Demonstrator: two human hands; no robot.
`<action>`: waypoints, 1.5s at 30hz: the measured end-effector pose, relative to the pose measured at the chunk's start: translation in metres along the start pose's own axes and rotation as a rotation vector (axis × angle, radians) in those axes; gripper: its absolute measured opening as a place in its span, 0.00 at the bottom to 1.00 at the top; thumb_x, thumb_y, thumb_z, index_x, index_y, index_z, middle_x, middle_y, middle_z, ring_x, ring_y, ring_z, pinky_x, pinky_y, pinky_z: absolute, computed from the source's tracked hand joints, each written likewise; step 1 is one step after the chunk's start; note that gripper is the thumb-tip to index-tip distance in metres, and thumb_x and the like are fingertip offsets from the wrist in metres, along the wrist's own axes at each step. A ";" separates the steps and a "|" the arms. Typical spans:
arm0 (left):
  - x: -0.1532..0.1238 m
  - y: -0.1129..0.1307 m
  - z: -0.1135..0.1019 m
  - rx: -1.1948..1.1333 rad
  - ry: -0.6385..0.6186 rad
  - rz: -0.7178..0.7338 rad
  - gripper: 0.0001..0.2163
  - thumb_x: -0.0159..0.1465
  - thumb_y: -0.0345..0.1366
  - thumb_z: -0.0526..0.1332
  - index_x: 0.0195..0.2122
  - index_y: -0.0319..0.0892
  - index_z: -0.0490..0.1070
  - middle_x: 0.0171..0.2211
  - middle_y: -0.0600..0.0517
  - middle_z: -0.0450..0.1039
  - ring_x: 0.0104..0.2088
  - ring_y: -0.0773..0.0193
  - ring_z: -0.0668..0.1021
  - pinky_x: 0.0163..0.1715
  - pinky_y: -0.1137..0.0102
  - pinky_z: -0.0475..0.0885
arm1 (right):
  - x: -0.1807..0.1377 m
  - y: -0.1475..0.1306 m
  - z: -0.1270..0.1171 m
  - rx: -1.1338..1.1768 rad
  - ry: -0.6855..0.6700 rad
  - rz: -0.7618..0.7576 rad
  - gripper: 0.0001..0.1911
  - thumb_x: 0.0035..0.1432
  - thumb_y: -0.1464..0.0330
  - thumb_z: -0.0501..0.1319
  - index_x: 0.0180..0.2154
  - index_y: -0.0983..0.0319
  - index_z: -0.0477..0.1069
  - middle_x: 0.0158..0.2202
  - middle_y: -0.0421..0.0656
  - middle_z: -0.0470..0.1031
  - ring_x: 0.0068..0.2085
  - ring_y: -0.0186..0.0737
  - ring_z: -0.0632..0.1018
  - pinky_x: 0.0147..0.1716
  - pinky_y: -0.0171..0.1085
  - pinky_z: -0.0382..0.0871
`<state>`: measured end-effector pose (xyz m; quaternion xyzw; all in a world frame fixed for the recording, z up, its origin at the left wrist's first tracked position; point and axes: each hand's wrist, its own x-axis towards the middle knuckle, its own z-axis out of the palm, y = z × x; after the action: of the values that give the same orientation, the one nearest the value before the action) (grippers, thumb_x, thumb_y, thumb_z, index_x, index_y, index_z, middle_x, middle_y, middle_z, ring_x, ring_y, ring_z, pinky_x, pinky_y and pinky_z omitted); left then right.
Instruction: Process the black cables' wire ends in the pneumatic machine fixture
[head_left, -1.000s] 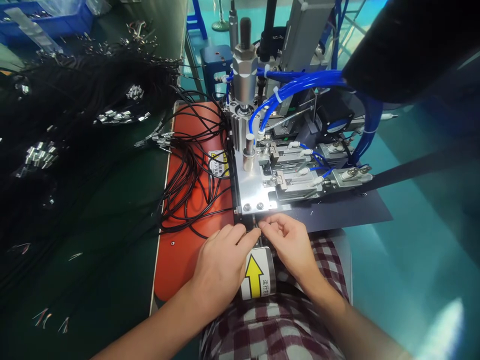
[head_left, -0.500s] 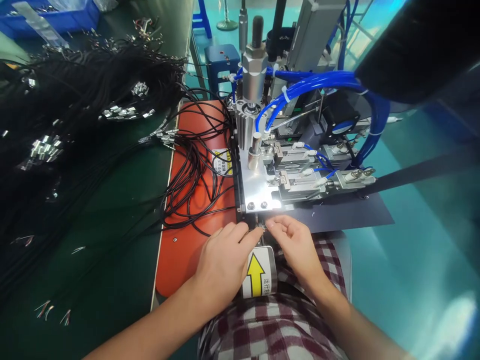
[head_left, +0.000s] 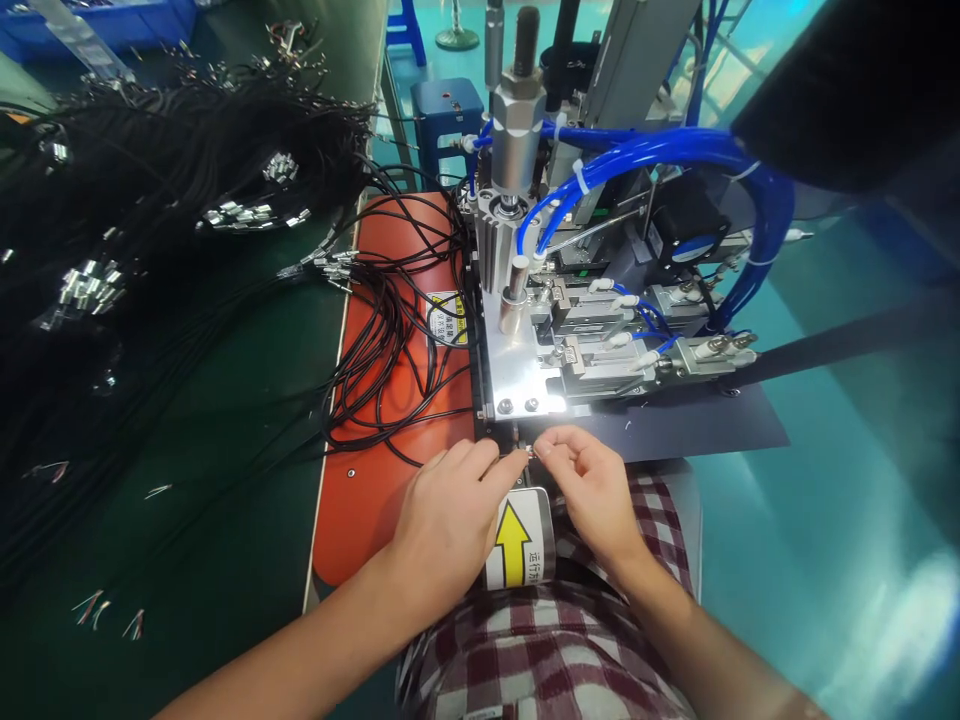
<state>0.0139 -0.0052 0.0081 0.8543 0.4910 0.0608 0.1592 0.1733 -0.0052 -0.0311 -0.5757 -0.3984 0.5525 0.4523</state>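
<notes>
My left hand (head_left: 450, 510) lies across the edge of the orange-red plate (head_left: 367, 520), its thumb and fingers closed together. A tiny silver connector (head_left: 529, 452) shows at its fingertips, partly hidden. On the other side of that piece, my right hand (head_left: 592, 485) makes a pinch, fingertips close to the left ones; what it grips is too small to tell. Both hands are at the front end of a metal machine (head_left: 517, 365), just past its bright plate. Black cables (head_left: 375, 370) lie looped on the orange-red plate, and one passes close to my left hand.
A label with a yellow arrow (head_left: 514, 540) sits below my hands. Blue air hoses (head_left: 660, 148) arch over the machine. On the dark green table (head_left: 225, 560) lie a large heap of black cables (head_left: 187, 150) and loose wire ends. A blue stool (head_left: 448, 110) stands behind.
The view has shifted slightly. My hands keep nearly the same pose at the machine's front, and a little more of the silver connector shows between the fingertips.
</notes>
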 end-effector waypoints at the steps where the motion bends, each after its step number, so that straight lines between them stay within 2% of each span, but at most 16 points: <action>1: 0.000 0.000 0.000 -0.003 0.000 -0.001 0.16 0.63 0.28 0.56 0.52 0.42 0.70 0.35 0.50 0.72 0.33 0.58 0.71 0.31 0.64 0.69 | 0.000 -0.002 0.000 0.016 -0.011 0.027 0.10 0.55 0.63 0.62 0.27 0.62 0.69 0.21 0.35 0.64 0.23 0.31 0.62 0.22 0.32 0.57; 6: 0.000 0.002 -0.001 -0.003 -0.013 -0.009 0.16 0.63 0.28 0.56 0.52 0.43 0.70 0.35 0.50 0.72 0.33 0.58 0.71 0.31 0.64 0.69 | 0.005 -0.008 -0.001 0.135 -0.053 0.232 0.11 0.51 0.62 0.64 0.24 0.62 0.69 0.21 0.36 0.65 0.24 0.32 0.63 0.23 0.32 0.58; 9: -0.001 0.002 -0.001 0.002 -0.039 -0.013 0.17 0.63 0.27 0.55 0.52 0.42 0.70 0.35 0.50 0.72 0.33 0.57 0.71 0.31 0.64 0.70 | 0.011 -0.006 -0.007 0.213 -0.165 0.378 0.14 0.48 0.60 0.66 0.23 0.62 0.67 0.20 0.35 0.62 0.22 0.30 0.60 0.20 0.31 0.53; 11: -0.001 0.000 0.000 0.003 -0.045 -0.014 0.17 0.62 0.27 0.55 0.52 0.42 0.70 0.36 0.49 0.72 0.34 0.57 0.71 0.32 0.64 0.70 | 0.014 -0.006 -0.012 0.217 -0.202 0.406 0.16 0.47 0.59 0.67 0.21 0.63 0.66 0.19 0.33 0.58 0.20 0.29 0.56 0.19 0.31 0.47; 14: -0.002 -0.002 0.001 0.005 -0.024 0.002 0.17 0.63 0.27 0.55 0.53 0.42 0.69 0.36 0.49 0.72 0.34 0.57 0.71 0.32 0.63 0.70 | 0.015 -0.010 -0.014 0.181 -0.162 0.348 0.17 0.47 0.56 0.67 0.23 0.63 0.66 0.18 0.32 0.56 0.19 0.27 0.53 0.18 0.32 0.44; 18: -0.002 -0.003 0.001 0.013 0.014 0.028 0.17 0.63 0.26 0.54 0.52 0.43 0.69 0.35 0.49 0.72 0.33 0.57 0.71 0.31 0.64 0.69 | 0.008 -0.018 -0.006 0.026 -0.097 0.188 0.23 0.49 0.48 0.61 0.25 0.61 0.66 0.19 0.34 0.60 0.18 0.29 0.58 0.18 0.33 0.49; 21: -0.003 -0.004 0.002 0.026 0.019 0.034 0.17 0.63 0.27 0.54 0.53 0.43 0.69 0.35 0.49 0.72 0.32 0.57 0.71 0.29 0.64 0.68 | 0.005 -0.017 0.001 -0.044 -0.082 0.104 0.22 0.50 0.48 0.60 0.24 0.60 0.63 0.19 0.33 0.58 0.19 0.31 0.58 0.18 0.34 0.51; 28: -0.001 -0.006 0.009 -0.015 0.030 0.023 0.17 0.63 0.26 0.51 0.51 0.42 0.69 0.35 0.48 0.71 0.33 0.58 0.72 0.31 0.65 0.70 | 0.004 0.006 0.010 0.132 -0.085 0.119 0.20 0.53 0.49 0.59 0.26 0.59 0.61 0.18 0.31 0.55 0.19 0.31 0.57 0.18 0.33 0.51; 35: -0.005 -0.009 -0.014 -0.139 0.201 0.033 0.15 0.65 0.26 0.46 0.45 0.38 0.70 0.33 0.47 0.72 0.34 0.61 0.75 0.35 0.68 0.73 | 0.012 0.017 0.010 0.195 -0.133 0.078 0.18 0.55 0.54 0.61 0.27 0.61 0.63 0.19 0.31 0.57 0.20 0.30 0.57 0.19 0.32 0.50; 37: -0.018 -0.013 -0.016 -0.114 0.234 -0.012 0.14 0.66 0.27 0.46 0.46 0.37 0.69 0.35 0.46 0.71 0.36 0.61 0.75 0.36 0.68 0.73 | 0.014 0.018 0.008 0.192 -0.140 0.064 0.18 0.54 0.53 0.61 0.27 0.61 0.64 0.19 0.31 0.57 0.20 0.30 0.58 0.20 0.32 0.51; 40: -0.043 -0.025 -0.006 0.007 0.243 -0.083 0.16 0.67 0.29 0.47 0.51 0.37 0.67 0.42 0.43 0.69 0.42 0.58 0.73 0.40 0.65 0.73 | 0.015 0.019 0.007 0.186 -0.148 0.049 0.19 0.54 0.52 0.61 0.27 0.61 0.64 0.19 0.32 0.58 0.20 0.30 0.58 0.20 0.33 0.52; 45: -0.070 -0.037 0.016 0.224 0.150 -0.151 0.21 0.67 0.30 0.49 0.62 0.45 0.58 0.58 0.45 0.61 0.57 0.52 0.65 0.53 0.56 0.67 | 0.015 0.019 0.009 0.188 -0.155 0.041 0.19 0.53 0.51 0.61 0.27 0.61 0.65 0.18 0.32 0.58 0.20 0.31 0.58 0.19 0.33 0.52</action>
<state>-0.0482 -0.0508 -0.0158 0.8205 0.5680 0.0573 0.0300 0.1650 0.0051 -0.0532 -0.4941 -0.3669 0.6394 0.4608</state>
